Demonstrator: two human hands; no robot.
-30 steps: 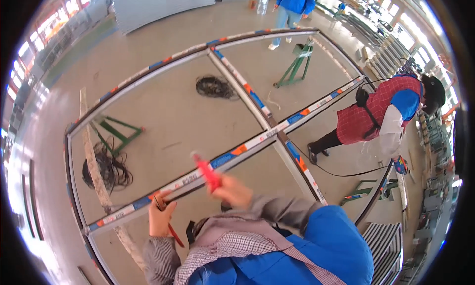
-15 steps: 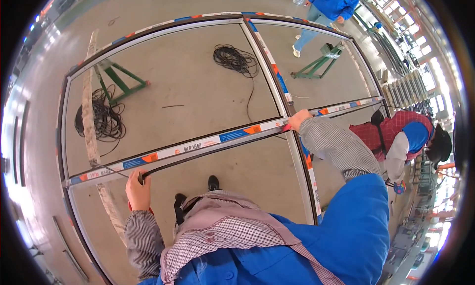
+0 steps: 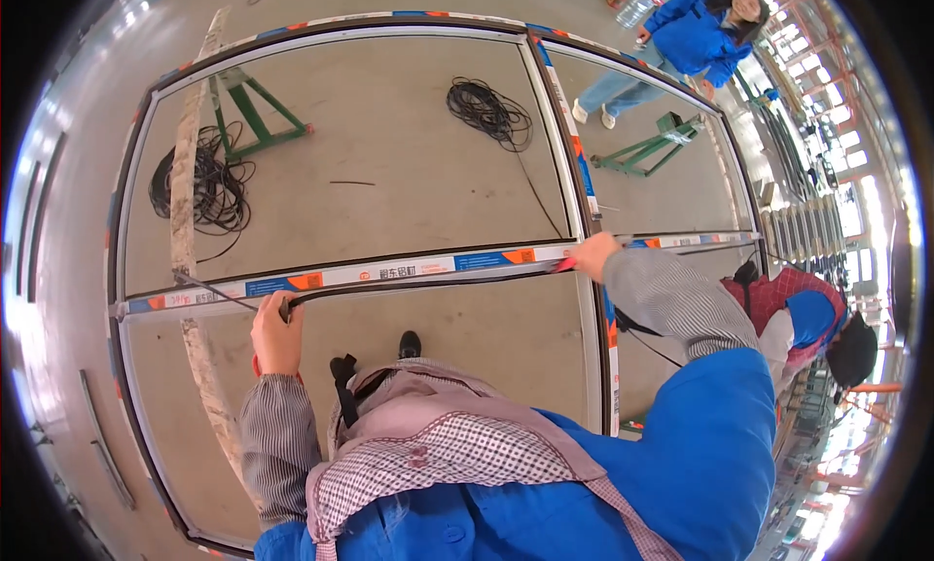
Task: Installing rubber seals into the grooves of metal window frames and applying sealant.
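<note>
A large metal window frame (image 3: 385, 273) with printed protective film spans the view, divided by crossing bars. Along the near edge of its middle crossbar runs a black rubber sealing strip (image 3: 418, 286). My left hand (image 3: 277, 334) is closed around this strip near the left end of the bar, and a length of it trails left from my fingers. By the crossing of the bars, my right hand (image 3: 595, 256) is closed on a small red object (image 3: 565, 264) against the crossbar. My fingers hide most of that object, so its kind cannot be made out.
Green metal stands (image 3: 258, 123) and a pale, worn beam (image 3: 183, 201) are under the frame. Coils of black strip (image 3: 489, 111) lie on the floor. A person in blue (image 3: 696, 45) stands beyond the far right corner; another, in a red checked garment (image 3: 778, 293), bends at right.
My right hand, with the red object, has shifted slightly toward me relative to the bar crossing. My left hand keeps its hold. The person in blue has turned, and the view has shifted.
</note>
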